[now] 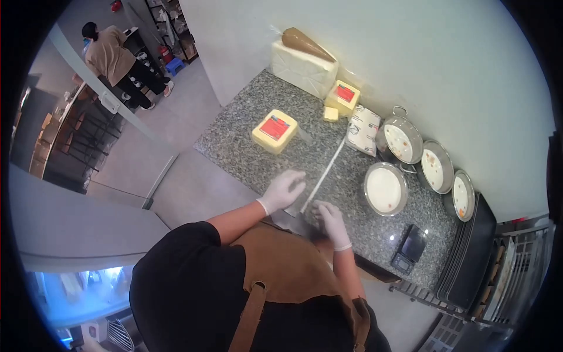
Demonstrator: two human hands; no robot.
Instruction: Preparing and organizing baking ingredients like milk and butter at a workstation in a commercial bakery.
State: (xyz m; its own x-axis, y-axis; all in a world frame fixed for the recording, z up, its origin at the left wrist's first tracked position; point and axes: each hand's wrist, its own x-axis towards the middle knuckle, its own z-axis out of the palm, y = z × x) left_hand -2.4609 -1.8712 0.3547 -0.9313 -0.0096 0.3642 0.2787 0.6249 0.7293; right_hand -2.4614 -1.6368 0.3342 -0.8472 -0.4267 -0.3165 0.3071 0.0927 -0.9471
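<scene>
My left hand [283, 191], in a pale disposable glove, hovers over the near edge of the speckled granite counter [246, 119]. Its thumb and fingers are apart, with nothing visible in them. Similarly gloved, my right hand [332, 222] is to its right with bent fingers; whether they pinch anything cannot be made out. A long, thin white strip [325, 174] runs across the counter between the hands, its near end close to my right fingertips. Beyond my left hand sits a yellow butter-like block [275, 132] with a red label, apart from the hand.
Metal bowls with white contents [387, 189] [400, 143] stand on the right, near a black digital scale [410, 250] and stacked dark trays [468, 255]. Along the wall are a large wrapped white block [303, 70], a brown-filled piping bag [308, 44] and a printed packet [363, 130]. A person [112, 57] stands far left.
</scene>
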